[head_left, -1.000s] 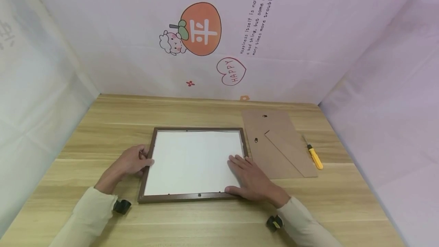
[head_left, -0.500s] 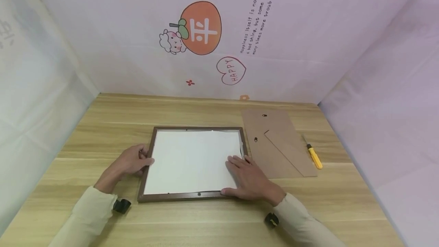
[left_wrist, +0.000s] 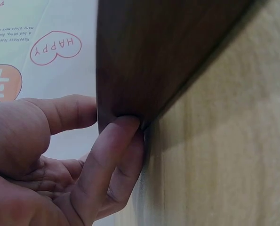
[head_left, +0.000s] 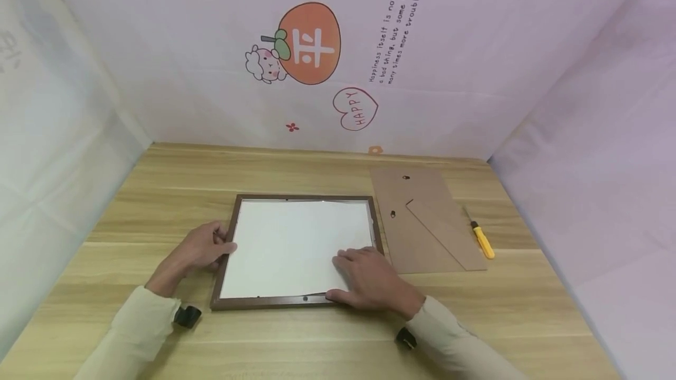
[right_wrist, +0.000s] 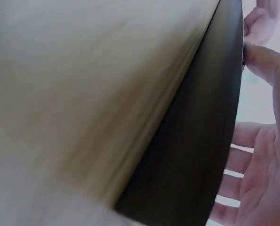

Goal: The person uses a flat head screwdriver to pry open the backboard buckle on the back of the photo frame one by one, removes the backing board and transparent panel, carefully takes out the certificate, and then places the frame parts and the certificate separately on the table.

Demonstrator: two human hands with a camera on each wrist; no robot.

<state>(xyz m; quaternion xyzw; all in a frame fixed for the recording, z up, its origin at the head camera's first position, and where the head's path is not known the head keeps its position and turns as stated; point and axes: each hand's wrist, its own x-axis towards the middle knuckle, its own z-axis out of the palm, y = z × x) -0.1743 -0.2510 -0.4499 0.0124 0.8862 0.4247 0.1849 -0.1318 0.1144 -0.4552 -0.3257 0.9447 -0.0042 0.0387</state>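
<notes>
A brown picture frame [head_left: 303,300] lies flat on the wooden table [head_left: 174,180], with a white sheet [head_left: 296,239] filling its opening. My left hand [head_left: 203,248] grips the frame's left rail, thumb on top and fingers curled against the outer edge. The left wrist view shows those fingers [left_wrist: 123,129] on the dark rail [left_wrist: 168,56]. My right hand [head_left: 369,280] rests flat on the sheet near the frame's near right corner, fingers spread, thumb along the near rail. In the right wrist view the dark rail [right_wrist: 201,141] runs beside my open palm [right_wrist: 267,183].
A brown backing board [head_left: 422,221] with a fold-out stand lies just right of the frame. Beside it is a small yellow-handled screwdriver [head_left: 482,240]. Pink printed cloth walls [head_left: 338,46] close the table in at the back and on both sides.
My right hand has slid left and toward me across the sheet, away from the frame's right rail. The left hand and the frame have stayed put.
</notes>
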